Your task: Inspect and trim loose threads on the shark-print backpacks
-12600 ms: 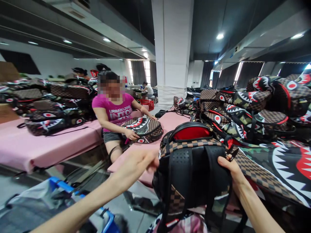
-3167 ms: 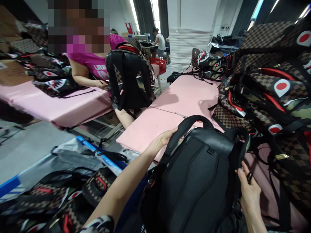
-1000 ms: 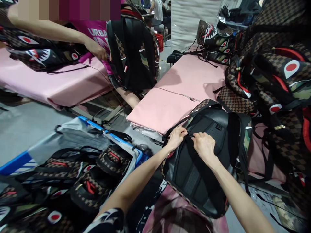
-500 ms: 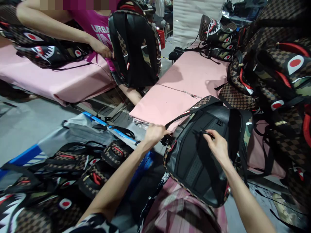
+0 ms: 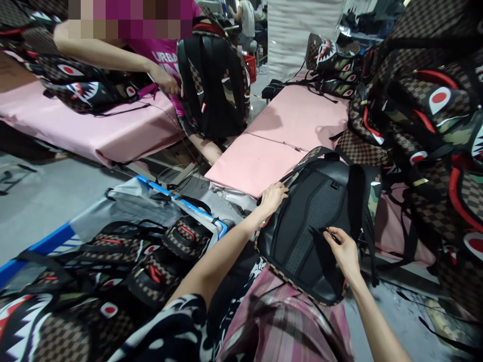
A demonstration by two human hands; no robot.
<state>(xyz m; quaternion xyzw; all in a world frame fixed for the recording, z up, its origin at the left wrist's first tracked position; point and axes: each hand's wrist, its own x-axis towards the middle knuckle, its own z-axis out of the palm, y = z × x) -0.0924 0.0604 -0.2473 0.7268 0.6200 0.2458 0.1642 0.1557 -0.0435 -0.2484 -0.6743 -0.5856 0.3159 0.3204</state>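
A black backpack [image 5: 313,221] with checkered brown edging lies across my lap, leaning on the table, its padded back panel facing up. My left hand [image 5: 272,198] is closed at its left side edge, where the shoulder strap runs; the fingertips are partly hidden. Over the lower right of the panel, my right hand [image 5: 341,249] pinches a small dark pointed tool [image 5: 332,235] that looks like thread snips. The tool's tip is just above the panel, and its shadow falls there. The other shoulder strap [image 5: 356,196] hangs along the right side.
A pink-covered table [image 5: 279,125] stands ahead, a thin cord lying on it. Piled checkered backpacks [image 5: 433,136] rise at right. A blue-rimmed bin [image 5: 124,196] with more bags is at left. Across from me, a person in a magenta top [image 5: 162,55] holds another backpack [image 5: 215,85].
My left hand has moved from the pulled-out strap up and right onto the backpack's edge. My right hand with the snips has shifted lower on the panel. The view has turned slightly.
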